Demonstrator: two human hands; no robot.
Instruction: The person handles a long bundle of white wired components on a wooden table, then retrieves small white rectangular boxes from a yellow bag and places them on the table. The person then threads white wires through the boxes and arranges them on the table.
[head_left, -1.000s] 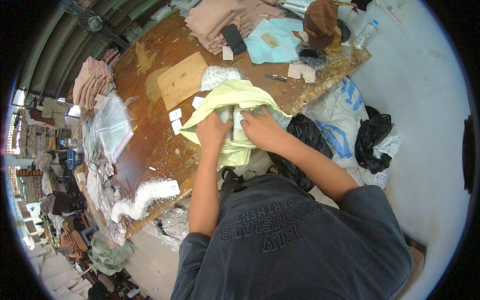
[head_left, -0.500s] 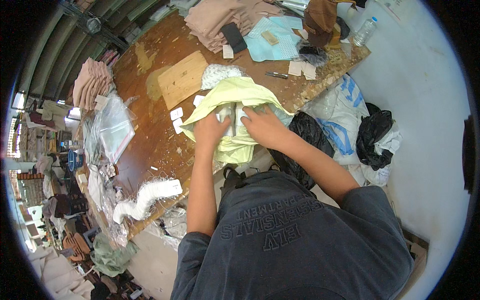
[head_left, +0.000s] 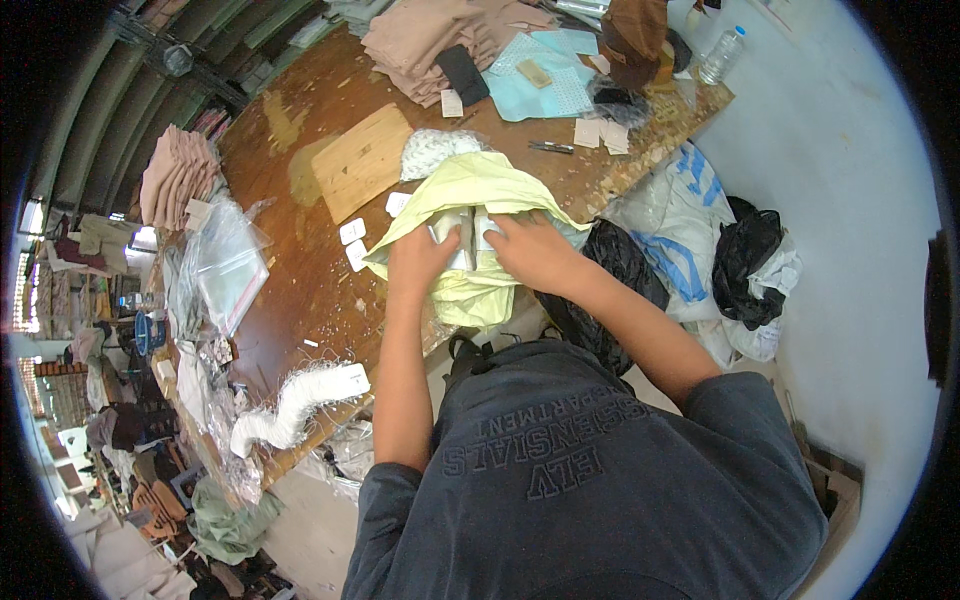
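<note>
A pale yellow bag (head_left: 480, 183) lies with its mouth spread wide at the near edge of the wooden table, its lower part hanging over. Both my hands are inside the mouth. My left hand (head_left: 424, 250) is closed round a white block-like stack (head_left: 461, 222), thumb on the side toward the middle. Beside it, my right hand (head_left: 538, 247) grips a second white stack (head_left: 484, 230). A narrow dark gap runs between the two stacks. The fingertips of both hands are partly hidden by the bag, and what lies deeper inside cannot be seen.
The table (head_left: 280, 270) carries white tags (head_left: 353, 231), a wooden board (head_left: 361, 162), a clear bag of white pieces (head_left: 437, 150), a fringed white bundle (head_left: 290, 405) and folded pink cloth (head_left: 415, 45). Black plastic bags (head_left: 615, 278) stand right of me.
Both hands stay in the bag, with the stacks shifting slightly between them. The whole view has moved a little.
</note>
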